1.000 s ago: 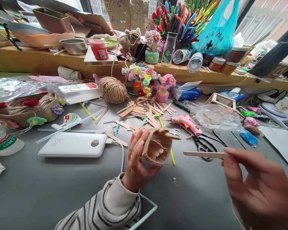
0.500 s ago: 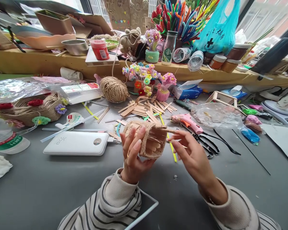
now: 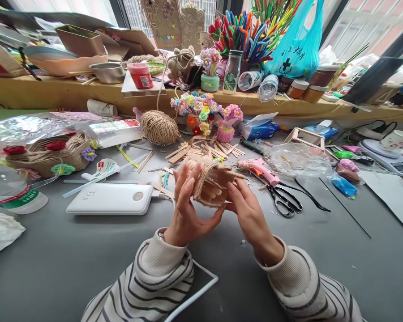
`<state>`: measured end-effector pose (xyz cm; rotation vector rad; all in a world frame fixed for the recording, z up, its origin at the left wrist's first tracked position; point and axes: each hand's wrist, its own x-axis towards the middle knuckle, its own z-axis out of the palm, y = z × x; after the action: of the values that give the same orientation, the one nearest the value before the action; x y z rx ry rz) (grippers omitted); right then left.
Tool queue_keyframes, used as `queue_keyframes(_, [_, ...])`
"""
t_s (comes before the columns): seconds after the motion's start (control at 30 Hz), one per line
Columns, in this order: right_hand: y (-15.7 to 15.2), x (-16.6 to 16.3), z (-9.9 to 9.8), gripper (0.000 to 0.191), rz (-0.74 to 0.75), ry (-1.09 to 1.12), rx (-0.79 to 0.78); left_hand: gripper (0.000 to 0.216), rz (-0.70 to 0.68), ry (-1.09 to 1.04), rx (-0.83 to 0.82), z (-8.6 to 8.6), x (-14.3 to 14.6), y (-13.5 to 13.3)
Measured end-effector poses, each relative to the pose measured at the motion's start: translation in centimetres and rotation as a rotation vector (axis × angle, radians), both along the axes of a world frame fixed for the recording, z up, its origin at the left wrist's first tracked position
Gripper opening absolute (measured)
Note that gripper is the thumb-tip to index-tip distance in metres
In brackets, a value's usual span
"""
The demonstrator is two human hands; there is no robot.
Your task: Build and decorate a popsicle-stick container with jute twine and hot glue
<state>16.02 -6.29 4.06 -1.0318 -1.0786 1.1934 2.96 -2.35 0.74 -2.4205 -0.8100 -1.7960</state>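
Observation:
A small basket (image 3: 211, 185) made of wooden sticks and wrapped in jute twine is held above the grey table (image 3: 87, 259) at the centre. My left hand (image 3: 187, 203) grips its left side, fingers curled over the rim. My right hand (image 3: 246, 206) closes on its right side, fingertips against the twine edge. Wooden sticks show inside the basket's opening. Both sleeves are white with dark stripes.
Loose wooden sticks (image 3: 201, 152), a twine ball (image 3: 159, 127), a pink glue gun (image 3: 258, 169) and black scissors (image 3: 284, 201) lie behind my hands. A white power bank (image 3: 110, 199) sits to the left, a twine basket with flowers (image 3: 45, 154) far left. Craft clutter crowds the back shelf (image 3: 70, 91).
My right hand, which held a single wooden stick out at the right, came in to the basket and now grips its right side. The stick is no longer seen in that hand.

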Motion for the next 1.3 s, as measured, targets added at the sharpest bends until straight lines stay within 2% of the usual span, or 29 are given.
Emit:
queue_keyframes(0.07, [0.2, -0.1, -0.2, 0.033, -0.037, 0.039, -0.003, 0.091, -0.054, -0.075, -0.130, 0.2, -0.2, 0.1])
queue_keyframes(0.1, [0.3, -0.1, -0.3, 0.034, -0.055, 0.061, -0.006, 0.087, -0.077, -0.178, -0.238, 0.4, -0.3, 0.2])
queue_keyframes(0.17, [0.4, -0.4, -0.5, 0.033, -0.093, 0.094, -0.008, 0.076, -0.153, -0.482, -0.555, 0.9, -0.2, 0.6])
queue_keyframes(0.2, [0.6, -0.5, -0.6, 0.033, -0.114, 0.099, 0.002, 0.068, -0.227, -0.650, -0.767, 1.3, 0.0, 0.8])
queue_keyframes(0.27, [0.9, -0.7, -1.0, 0.031, -0.152, 0.083, 0.044, 0.058, -0.477, -0.856, -1.193, 2.1, 0.3, 1.4])
queue_keyframes(0.3, [1.1, -0.8, -1.3, 0.031, -0.166, 0.059, 0.070, 0.058, -0.591, -0.912, -1.338, 2.4, 0.6, 1.7])
queue_keyframes(0.37, [1.6, -0.8, -1.8, 0.032, -0.198, 0.005, 0.110, 0.050, -0.694, -1.050, -1.455, 2.8, 1.0, 2.3])
queue_keyframes(0.47, [2.3, -0.6, -2.4, 0.031, -0.206, -0.054, 0.125, 0.031, -0.713, -1.248, -1.486, 2.7, 1.6, 2.9])
queue_keyframes(0.63, [3.2, 0.3, -2.3, 0.031, -0.189, -0.189, 0.157, 0.026, -0.746, -1.353, -1.518, 2.2, 2.1, 3.6])
queue_keyframes(0.7, [3.1, 0.7, -2.1, 0.031, -0.286, -0.314, 0.215, 0.025, -0.713, -1.376, -1.525, 2.1, 2.1, 3.7])
queue_keyframes(0.8, [2.4, 1.3, -1.7, 0.028, -0.549, -0.532, 0.353, 0.025, -0.680, -1.404, -1.509, 2.3, 2.1, 3.7])
queue_keyframes(0.87, [1.8, 1.3, -1.5, 0.018, -0.702, -0.683, 0.501, 0.027, -0.679, -1.417, -1.489, 2.5, 2.1, 3.6])
queue_keyframes(0.93, [1.3, 0.9, -1.2, 0.009, -0.765, -0.849, 0.668, 0.030, -0.687, -1.431, -1.467, 2.7, 2.2, 3.4])
queue_keyframes(1.0, [1.1, 0.3, -1.0, 0.010, -0.740, -1.021, 0.779, 0.033, -0.699, -1.453, -1.436, 2.8, 2.2, 3.3])
queue_keyframes(1.07, [1.2, -0.3, -1.0, 0.015, -0.698, -1.160, 0.819, 0.036, -0.707, -1.473, -1.414, 2.8, 2.2, 3.3])
queue_keyframes(1.3, [1.8, -1.2, -1.0, 0.021, -0.678, -1.402, 0.781, 0.036, -0.735, -1.439, -1.390, 2.5, 2.4, 3.0])
